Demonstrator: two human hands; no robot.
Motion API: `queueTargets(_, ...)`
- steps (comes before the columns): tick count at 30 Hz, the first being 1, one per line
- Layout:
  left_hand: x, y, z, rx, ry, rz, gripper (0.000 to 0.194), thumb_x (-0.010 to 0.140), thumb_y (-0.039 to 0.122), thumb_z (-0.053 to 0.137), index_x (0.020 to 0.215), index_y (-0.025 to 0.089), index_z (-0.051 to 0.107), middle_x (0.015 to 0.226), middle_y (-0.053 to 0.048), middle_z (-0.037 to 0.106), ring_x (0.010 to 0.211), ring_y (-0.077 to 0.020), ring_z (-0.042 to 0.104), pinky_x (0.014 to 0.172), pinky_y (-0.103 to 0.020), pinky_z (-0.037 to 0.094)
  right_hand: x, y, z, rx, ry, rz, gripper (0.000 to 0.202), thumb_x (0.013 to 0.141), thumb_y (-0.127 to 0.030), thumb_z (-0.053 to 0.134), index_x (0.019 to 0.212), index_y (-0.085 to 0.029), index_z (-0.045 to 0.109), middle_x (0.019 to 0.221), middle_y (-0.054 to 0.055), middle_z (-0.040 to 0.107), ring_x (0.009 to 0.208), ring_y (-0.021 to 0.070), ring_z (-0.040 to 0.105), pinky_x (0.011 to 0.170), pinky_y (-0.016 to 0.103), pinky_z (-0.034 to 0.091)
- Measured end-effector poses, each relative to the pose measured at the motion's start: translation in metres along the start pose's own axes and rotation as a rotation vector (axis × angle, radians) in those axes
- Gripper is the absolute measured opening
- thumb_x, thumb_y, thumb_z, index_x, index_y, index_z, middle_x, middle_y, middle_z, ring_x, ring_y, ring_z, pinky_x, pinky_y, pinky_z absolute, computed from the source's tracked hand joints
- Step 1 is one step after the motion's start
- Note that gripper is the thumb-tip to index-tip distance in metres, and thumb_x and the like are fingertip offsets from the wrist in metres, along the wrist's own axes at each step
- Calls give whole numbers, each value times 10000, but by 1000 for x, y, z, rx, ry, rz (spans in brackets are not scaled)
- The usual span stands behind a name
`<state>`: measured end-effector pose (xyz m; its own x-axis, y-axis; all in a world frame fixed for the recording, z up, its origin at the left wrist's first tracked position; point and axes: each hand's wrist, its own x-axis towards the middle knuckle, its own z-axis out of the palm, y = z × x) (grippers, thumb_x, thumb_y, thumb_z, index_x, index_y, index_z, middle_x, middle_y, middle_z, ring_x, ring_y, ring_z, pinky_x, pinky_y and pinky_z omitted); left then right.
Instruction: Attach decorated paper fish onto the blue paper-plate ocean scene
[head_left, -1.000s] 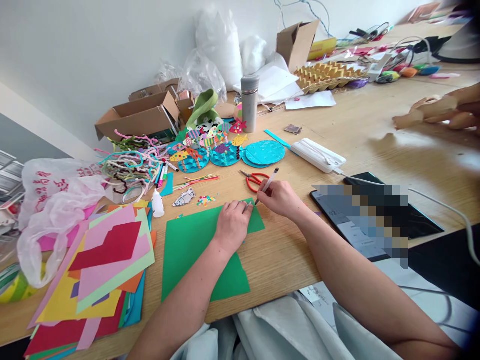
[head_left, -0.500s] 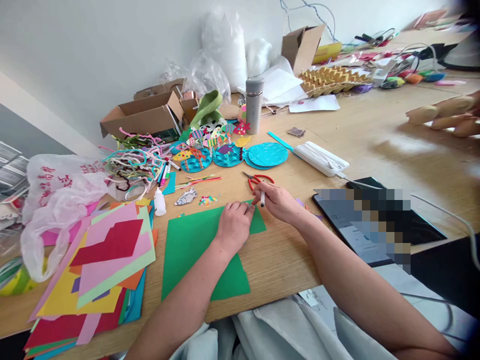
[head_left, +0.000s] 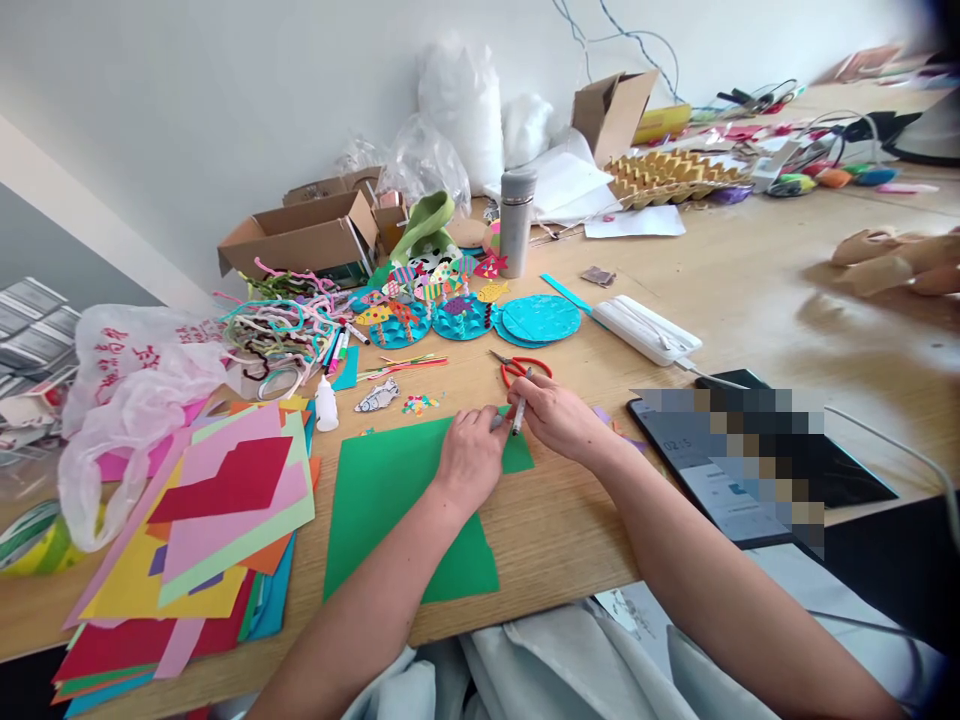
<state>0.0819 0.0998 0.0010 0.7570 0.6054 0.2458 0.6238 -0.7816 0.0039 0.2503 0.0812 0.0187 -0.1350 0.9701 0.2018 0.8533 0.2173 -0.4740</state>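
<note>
A green sheet of paper with a piece cut out of its right side lies in front of me. My left hand rests on its upper right part, fingers bent; whether something small is under the fingertips I cannot make out. My right hand is closed round a grey-white marker, its tip pointing down over the sheet near my left fingertips. Red-handled scissors lie just beyond my right hand. Left of them are bits of coloured paper and a paper fish.
Stacked coloured paper and a plastic bag are on the left. Behind stand fish decorations on blue discs and a grey bottle. To the right are a white power strip and a phone. Another person's hand shows far right.
The marker in my right hand has tilted and now points down by my left fingers. My left hand has hardly moved. The whole view has shifted slightly.
</note>
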Motion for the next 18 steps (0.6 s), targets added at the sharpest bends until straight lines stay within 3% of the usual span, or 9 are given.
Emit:
queueTargets(13,-1,3,-14,-41,-51,-40,178,872,86,444,910,141,610,877,-84,633,894,-230,546,801,-358,455,0,-1,1,-71,-15,9,187,890,-142,377,927,-169,559,803,73,570,719,176,549,662,251,380)
queueTargets(18,-6,9,-26,-49,-163,-66,257,816,60,458,1009,142,606,968,-91,645,959,-240,557,819,-359,484,-1,-1,0,-48,-33,-2,183,890,-142,372,915,-175,550,809,79,572,753,189,571,677,259,398)
